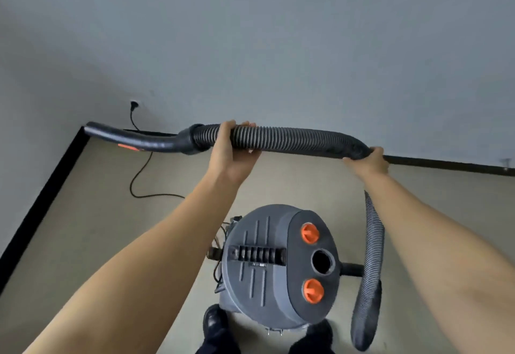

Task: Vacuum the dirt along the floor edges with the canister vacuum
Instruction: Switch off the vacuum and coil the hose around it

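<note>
Clearly the hose (278,137) is the thing in play: it runs nearly level across the middle of the frame, its long axis left to right, held up in front of the wall (278,33). The left hand (231,144) wraps its fingers over the ribbed part just right of the cuff, and the right hand (367,160) grips the hose at the bend where it drops away down the right side. From there the hose loops down past the canister vacuum (276,264), which stands on the floor (97,200) at lower centre, between the person's shoes; where the loop ends cannot be told, and the round port (322,261) on top of the canister looks vacant.

The curved nozzle tube (131,137) sticks out left of the left hand, pointing toward the corner at middle left where the black skirting (41,200) meets the floor. So the left hand is nearer the working end, and I judge lowering that end leftward and down is what reaches the edge. A power cord (139,175) trails from a wall socket across that corner and could snag.
</note>
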A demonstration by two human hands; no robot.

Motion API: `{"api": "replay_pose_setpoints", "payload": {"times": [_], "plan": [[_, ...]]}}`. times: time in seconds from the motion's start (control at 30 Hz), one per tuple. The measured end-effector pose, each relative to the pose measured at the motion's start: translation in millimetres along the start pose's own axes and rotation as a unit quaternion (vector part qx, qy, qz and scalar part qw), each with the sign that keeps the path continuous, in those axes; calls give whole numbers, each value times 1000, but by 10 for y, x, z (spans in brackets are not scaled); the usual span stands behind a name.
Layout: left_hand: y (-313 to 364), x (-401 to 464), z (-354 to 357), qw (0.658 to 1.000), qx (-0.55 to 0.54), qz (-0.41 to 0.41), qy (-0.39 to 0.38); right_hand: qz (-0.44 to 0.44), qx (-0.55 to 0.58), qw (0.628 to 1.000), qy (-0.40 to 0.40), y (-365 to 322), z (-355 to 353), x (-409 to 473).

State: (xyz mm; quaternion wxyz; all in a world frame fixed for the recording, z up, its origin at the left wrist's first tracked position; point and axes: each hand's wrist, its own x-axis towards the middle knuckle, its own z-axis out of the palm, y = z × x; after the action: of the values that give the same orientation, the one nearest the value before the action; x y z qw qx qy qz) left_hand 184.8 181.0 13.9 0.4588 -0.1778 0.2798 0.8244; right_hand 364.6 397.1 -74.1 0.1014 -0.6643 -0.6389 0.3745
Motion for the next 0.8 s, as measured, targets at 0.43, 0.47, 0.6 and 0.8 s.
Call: {"api": "replay_pose_setpoints", "payload": {"times": [0.43, 0.47, 0.6, 0.8], "plan": [[602, 629, -1280, 985, -45, -66, 155, -130, 65, 989, -29, -81, 1437, 22], [607, 653, -1405, 984, -60, -58, 158, -112, 80, 990, -28, -130, 1612, 13], [588, 621, -1959, 979, -102, -45, 171, 134, 220, 966, -33, -382, 2141, -272], [703, 506, -2517, 967, -137, -98, 190, 268, 537, 790, -127, -569, 2586, -847]]}}
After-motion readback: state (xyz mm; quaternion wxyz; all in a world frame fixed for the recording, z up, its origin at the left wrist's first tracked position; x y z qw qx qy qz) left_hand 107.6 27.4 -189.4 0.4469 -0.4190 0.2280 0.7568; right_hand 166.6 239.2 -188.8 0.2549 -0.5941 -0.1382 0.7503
